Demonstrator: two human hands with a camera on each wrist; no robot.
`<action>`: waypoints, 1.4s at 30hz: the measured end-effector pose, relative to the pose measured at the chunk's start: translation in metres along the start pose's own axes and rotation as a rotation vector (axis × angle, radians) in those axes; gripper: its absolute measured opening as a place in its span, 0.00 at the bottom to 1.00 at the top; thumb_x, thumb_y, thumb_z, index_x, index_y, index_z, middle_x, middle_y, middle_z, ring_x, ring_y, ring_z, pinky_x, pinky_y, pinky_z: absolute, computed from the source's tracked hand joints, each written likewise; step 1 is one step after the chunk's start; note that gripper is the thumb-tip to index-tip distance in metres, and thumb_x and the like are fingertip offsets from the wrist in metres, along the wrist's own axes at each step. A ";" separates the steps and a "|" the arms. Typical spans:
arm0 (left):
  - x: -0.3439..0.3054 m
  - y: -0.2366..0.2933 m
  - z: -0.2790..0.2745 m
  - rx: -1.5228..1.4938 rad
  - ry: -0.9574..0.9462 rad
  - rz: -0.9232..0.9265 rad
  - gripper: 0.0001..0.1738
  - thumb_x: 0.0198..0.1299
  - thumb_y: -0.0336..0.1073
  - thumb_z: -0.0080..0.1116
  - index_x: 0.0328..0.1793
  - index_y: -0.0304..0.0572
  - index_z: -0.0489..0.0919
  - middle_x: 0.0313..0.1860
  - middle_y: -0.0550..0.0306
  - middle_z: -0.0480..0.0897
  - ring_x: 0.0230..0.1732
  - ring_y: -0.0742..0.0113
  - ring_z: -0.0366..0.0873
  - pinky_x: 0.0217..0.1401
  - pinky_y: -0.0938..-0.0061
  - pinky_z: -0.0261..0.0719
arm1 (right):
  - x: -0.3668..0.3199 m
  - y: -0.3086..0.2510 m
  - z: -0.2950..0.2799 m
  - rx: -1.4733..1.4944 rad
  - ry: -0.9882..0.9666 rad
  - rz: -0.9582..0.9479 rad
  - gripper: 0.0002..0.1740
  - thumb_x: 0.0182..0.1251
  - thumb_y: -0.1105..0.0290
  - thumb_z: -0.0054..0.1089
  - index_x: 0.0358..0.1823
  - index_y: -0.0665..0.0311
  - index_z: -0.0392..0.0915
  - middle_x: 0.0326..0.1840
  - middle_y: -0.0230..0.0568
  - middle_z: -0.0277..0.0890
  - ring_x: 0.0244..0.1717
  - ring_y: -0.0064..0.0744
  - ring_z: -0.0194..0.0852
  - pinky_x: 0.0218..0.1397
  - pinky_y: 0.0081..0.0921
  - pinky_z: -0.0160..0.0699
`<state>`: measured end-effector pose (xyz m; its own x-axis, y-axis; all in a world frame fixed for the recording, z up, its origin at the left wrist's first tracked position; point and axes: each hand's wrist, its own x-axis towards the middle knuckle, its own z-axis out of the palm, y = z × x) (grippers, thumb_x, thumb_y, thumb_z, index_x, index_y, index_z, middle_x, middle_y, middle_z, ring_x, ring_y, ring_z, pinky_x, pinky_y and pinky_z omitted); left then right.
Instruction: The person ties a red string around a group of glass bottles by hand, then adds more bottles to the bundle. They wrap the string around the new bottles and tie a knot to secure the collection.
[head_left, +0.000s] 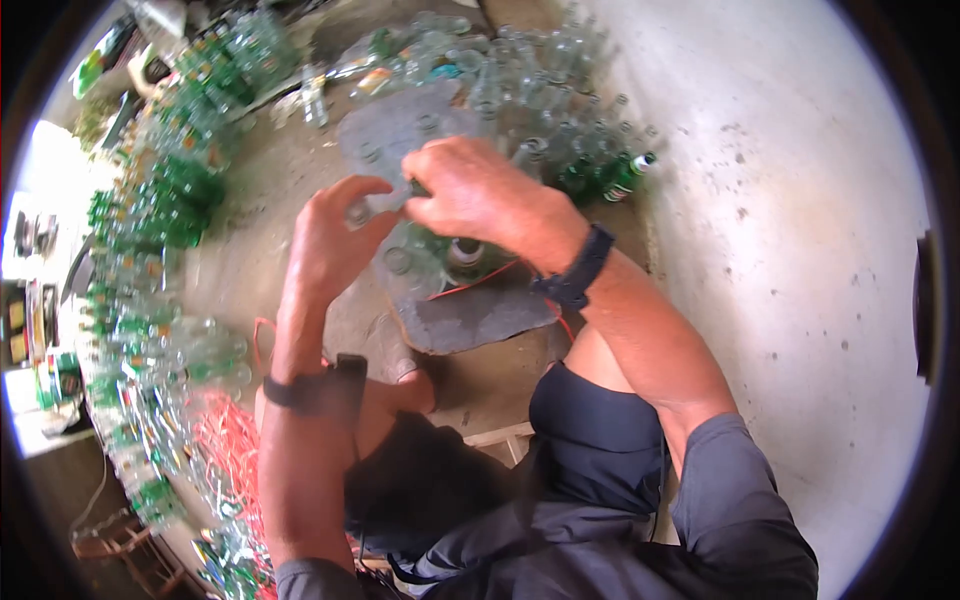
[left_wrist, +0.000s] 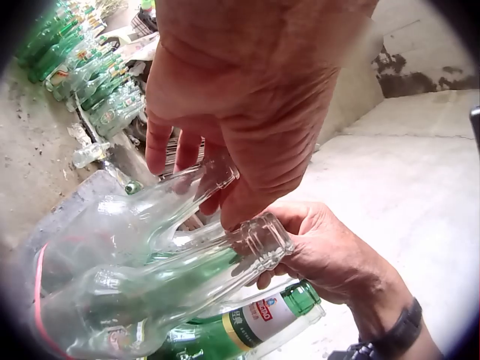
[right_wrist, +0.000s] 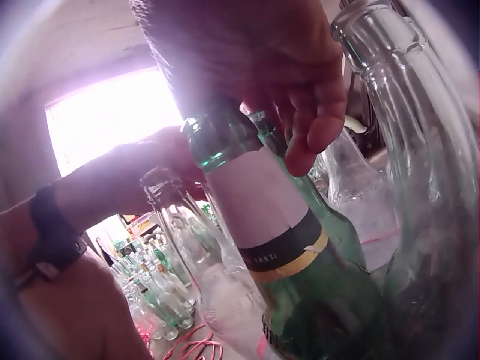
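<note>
Upright bottles stand bundled with a pink band round them. In the left wrist view, my left hand (left_wrist: 240, 105) curls its fingers and thumb round the neck of a clear bottle (left_wrist: 169, 199); a second clear bottle (left_wrist: 172, 292) is beside it. My right hand (head_left: 480, 190) reaches in from the other side, fingers bent at the bottle necks. The right wrist view has its fingertips round the neck of a green bottle (right_wrist: 330, 217), behind a labelled green bottle (right_wrist: 262, 210). The hands nearly meet in the head view, partly hiding the necks.
Rows of green and clear bottles (head_left: 190, 200) line the left side, with more clear bottles (head_left: 550, 80) at the back. A grey board (head_left: 470, 325) lies under the bundle. Red strands (head_left: 235, 440) lie at lower left; a pale wall (head_left: 790, 250) rises at right.
</note>
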<state>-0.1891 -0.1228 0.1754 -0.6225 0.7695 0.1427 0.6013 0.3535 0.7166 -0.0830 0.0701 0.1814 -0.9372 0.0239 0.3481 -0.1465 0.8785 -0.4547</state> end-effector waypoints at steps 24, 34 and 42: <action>0.004 0.043 0.011 -0.063 0.041 -0.022 0.21 0.57 0.35 0.75 0.59 0.45 0.89 0.50 0.58 0.91 0.47 0.64 0.85 0.54 0.65 0.83 | -0.024 -0.020 -0.040 0.072 0.007 0.025 0.13 0.58 0.76 0.64 0.44 0.74 0.78 0.43 0.62 0.82 0.49 0.62 0.84 0.52 0.50 0.83; 0.006 0.047 0.011 -0.049 0.008 -0.077 0.22 0.55 0.38 0.75 0.58 0.47 0.89 0.48 0.55 0.91 0.45 0.60 0.86 0.54 0.64 0.84 | -0.039 0.061 -0.141 -0.041 -0.063 0.358 0.11 0.59 0.71 0.66 0.41 0.67 0.83 0.35 0.54 0.86 0.41 0.53 0.88 0.47 0.42 0.85; 0.009 0.052 0.013 -0.003 -0.017 -0.094 0.19 0.59 0.32 0.73 0.58 0.40 0.88 0.44 0.63 0.90 0.41 0.73 0.80 0.50 0.73 0.80 | -0.106 0.189 -0.103 -0.302 -0.315 0.666 0.24 0.60 0.65 0.76 0.55 0.68 0.82 0.43 0.50 0.87 0.46 0.45 0.87 0.51 0.40 0.85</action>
<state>-0.1567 -0.0908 0.2057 -0.6672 0.7422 0.0629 0.5390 0.4228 0.7285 0.0212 0.2828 0.1428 -0.8497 0.4928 -0.1875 0.5257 0.8195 -0.2283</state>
